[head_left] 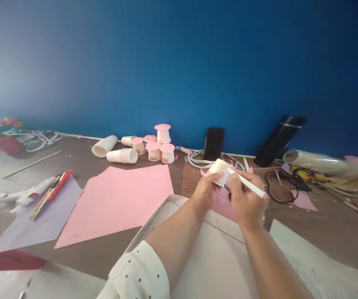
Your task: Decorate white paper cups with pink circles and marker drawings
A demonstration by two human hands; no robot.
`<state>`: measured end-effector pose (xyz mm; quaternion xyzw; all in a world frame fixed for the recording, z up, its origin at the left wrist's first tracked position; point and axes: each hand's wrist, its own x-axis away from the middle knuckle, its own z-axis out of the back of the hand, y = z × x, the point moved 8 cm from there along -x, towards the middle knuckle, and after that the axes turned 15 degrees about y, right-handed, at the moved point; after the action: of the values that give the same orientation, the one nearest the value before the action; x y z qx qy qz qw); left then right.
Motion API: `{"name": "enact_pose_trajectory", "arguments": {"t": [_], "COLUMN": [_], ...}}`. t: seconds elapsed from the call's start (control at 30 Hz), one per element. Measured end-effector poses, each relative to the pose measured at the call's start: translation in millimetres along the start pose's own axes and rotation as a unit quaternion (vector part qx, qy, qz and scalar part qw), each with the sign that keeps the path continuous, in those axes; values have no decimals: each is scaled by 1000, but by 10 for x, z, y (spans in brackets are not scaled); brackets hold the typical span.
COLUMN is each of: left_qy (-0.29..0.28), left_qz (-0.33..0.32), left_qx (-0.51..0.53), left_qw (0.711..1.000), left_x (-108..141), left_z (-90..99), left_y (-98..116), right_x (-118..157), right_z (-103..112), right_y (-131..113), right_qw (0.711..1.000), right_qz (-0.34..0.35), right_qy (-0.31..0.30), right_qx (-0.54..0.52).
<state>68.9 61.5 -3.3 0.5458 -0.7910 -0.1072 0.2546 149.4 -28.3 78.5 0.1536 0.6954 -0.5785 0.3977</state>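
Observation:
A small white paper cup (218, 171) with faint pinkish marks on its side is held tilted in my left hand (206, 190). My right hand (247, 200) grips a white marker (251, 185) with a pink end, its tip close to the cup's right side. Whether the tip touches the cup is too small to tell. Beneath my hands lie pink paper scraps (224, 205) and a white open box or lid (211, 253). Behind, to the left, several small cups with pink paper tops (153, 151) stand grouped, one stacked above the others.
Pink paper (119, 203), a red cutter (52, 192) and a glue gun (26, 194) lie left. Stacked white cups (122, 155) lie near the wall. A phone (213, 143) and black bottle (278, 140) lean on the blue wall. Cables and a clear roll (315, 161) are right.

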Motion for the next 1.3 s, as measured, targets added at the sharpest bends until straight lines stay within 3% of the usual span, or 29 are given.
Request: {"name": "enact_pose_trajectory", "arguments": {"t": [1.3], "left_qy": [-5], "left_qz": [3], "left_qx": [9], "left_qw": [1000], "left_x": [1], "left_z": [-9], "left_y": [-5], "right_x": [20], "right_z": [-10], "right_y": [-8], "right_qw": [1000], "right_qz": [26], "right_qy": [-1], "right_qx": [9]}}
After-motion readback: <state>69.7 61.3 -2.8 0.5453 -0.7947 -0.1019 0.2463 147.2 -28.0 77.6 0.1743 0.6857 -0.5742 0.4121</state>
